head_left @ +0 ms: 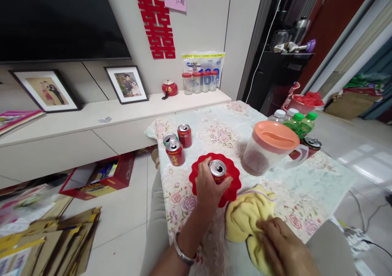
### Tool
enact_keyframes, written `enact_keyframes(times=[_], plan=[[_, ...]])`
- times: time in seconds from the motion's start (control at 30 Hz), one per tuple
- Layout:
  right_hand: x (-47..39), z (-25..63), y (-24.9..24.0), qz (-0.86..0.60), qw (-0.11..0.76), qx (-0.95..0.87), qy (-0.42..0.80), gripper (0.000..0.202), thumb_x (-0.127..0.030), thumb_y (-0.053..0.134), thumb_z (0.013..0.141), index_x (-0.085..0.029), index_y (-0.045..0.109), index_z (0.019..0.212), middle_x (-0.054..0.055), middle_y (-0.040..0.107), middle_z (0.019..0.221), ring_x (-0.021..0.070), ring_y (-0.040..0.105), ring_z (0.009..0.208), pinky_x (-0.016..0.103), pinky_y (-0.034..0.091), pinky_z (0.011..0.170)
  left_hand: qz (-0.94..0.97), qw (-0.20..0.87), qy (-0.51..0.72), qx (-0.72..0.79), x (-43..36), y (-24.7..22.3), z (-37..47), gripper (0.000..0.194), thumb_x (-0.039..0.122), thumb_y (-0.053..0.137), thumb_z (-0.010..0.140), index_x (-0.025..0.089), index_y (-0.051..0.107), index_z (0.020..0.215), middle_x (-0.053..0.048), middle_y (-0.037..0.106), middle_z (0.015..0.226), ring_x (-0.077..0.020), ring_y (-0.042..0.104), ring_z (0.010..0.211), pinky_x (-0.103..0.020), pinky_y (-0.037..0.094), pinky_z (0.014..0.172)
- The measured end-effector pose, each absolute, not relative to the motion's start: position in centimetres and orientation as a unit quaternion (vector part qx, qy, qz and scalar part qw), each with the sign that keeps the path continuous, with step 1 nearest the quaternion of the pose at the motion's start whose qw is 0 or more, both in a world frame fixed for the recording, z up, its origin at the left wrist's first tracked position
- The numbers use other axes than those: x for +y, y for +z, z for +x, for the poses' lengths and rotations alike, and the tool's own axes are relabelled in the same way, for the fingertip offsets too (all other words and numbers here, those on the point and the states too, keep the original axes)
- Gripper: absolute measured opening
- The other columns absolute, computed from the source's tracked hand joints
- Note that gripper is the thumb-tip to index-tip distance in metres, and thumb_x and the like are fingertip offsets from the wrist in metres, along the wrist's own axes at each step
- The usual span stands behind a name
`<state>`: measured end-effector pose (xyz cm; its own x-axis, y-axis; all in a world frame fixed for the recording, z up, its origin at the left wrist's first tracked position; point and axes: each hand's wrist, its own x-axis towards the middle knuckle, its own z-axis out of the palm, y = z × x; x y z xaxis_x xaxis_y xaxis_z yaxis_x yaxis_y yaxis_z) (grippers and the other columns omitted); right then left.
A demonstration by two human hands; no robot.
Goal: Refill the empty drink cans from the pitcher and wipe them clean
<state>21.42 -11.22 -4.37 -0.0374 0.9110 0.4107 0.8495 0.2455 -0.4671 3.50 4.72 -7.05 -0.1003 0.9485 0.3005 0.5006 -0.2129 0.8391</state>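
**Left hand wraps an opened red metal can at the red scalloped plate**

From where I stand, the person's left hand (210, 186) is curled partway closed, fingers on one side and thumb on the other of the opened red metal can (218, 172). That can is upright over the middle of the red scalloped plate (234, 183); I can't tell whether its base touches. The right hand (275, 237), nearer the person and right of the plate, is nearly closed, fingers bunched on a crumpled yellow cloth (249, 214) that lies just beside the plate's near right edge.

Left of the plate and a little beyond it, three opened drink cans (184, 136) stand close together. Right of the plate and slightly beyond sits a clear plastic pitcher with an orange lid (260, 155). Farther that way are plastic bottles with white and green caps (296, 123) and a dark-topped red can (312, 143). A pale floral tablecloth (220, 134) lies under the plate.
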Motion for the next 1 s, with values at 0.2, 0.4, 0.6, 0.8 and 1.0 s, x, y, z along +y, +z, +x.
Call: enact_keyframes(times=[0.2, 0.4, 0.6, 0.8, 1.0], plan=[[-9.1, 22.8, 0.4, -0.593, 0.339, -0.696, 0.219, 0.017, -0.038, 0.063, 0.098, -0.028, 0.075, 0.092, 0.001, 0.074, 0.087, 0.0167, 0.074, 0.079, 0.021, 0.059, 0.068, 0.659, 0.261, 0.470, 0.526, 4.4, -6.8, 2.7, 0.061, 0.023, 0.079, 0.072, 0.023, 0.052, 0.127, -0.009, 0.061, 0.119, -0.0296, 0.062, 0.116, -0.049, 0.053, 0.103], [-4.9, 19.8, 2.5, -0.608, 0.402, -0.675, 0.113, 0.014, -0.036, 0.064, 0.097, -0.026, 0.074, 0.097, 0.002, 0.076, 0.093, 0.0168, 0.072, 0.080, 0.025, 0.055, 0.070, 0.634, 0.286, 0.511, 0.506, 3.9, -7.0, 2.9, 0.057, 0.026, 0.085, 0.068, 0.022, 0.052, 0.115, -0.007, 0.061, 0.112, -0.0275, 0.063, 0.109, -0.047, 0.055, 0.097], [-0.6, 16.8, 1.5, -0.569, 0.372, -0.728, 0.092, 0.012, -0.023, 0.060, 0.096, -0.021, 0.070, 0.091, 0.001, 0.070, 0.082, 0.0148, 0.066, 0.074, 0.026, 0.048, 0.069, 0.613, 0.358, 0.496, 0.499, 3.7, -6.9, 3.0, 0.054, 0.037, 0.080, 0.076, 0.020, 0.051, 0.118, -0.009, 0.069, 0.105, -0.0280, 0.070, 0.094, -0.043, 0.058, 0.080], [1.5, 16.1, 1.6, -0.615, 0.236, -0.740, 0.132, 0.012, -0.015, 0.053, 0.085, -0.019, 0.063, 0.081, 0.005, 0.069, 0.081, 0.0186, 0.064, 0.073, 0.030, 0.043, 0.067, 0.647, 0.290, 0.495, 0.503, 3.5, -7.2, 3.4, 0.034, 0.031, 0.064, 0.086, 0.020, 0.052, 0.116, -0.015, 0.071, 0.111, -0.0337, 0.070, 0.102, -0.051, 0.056, 0.086], [2.3, 16.6, 1.5, -0.652, 0.234, -0.712, 0.117, 0.014, -0.014, 0.050, 0.080, -0.019, 0.062, 0.086, 0.006, 0.070, 0.081, 0.0210, 0.066, 0.073, 0.031, 0.042, 0.066, 0.629, 0.272, 0.497, 0.533, 3.1, -6.9, 4.4, 0.033, 0.033, 0.068, 0.085, 0.022, 0.055, 0.113, -0.015, 0.071, 0.109, -0.0353, 0.071, 0.102, -0.050, 0.055, 0.088]])
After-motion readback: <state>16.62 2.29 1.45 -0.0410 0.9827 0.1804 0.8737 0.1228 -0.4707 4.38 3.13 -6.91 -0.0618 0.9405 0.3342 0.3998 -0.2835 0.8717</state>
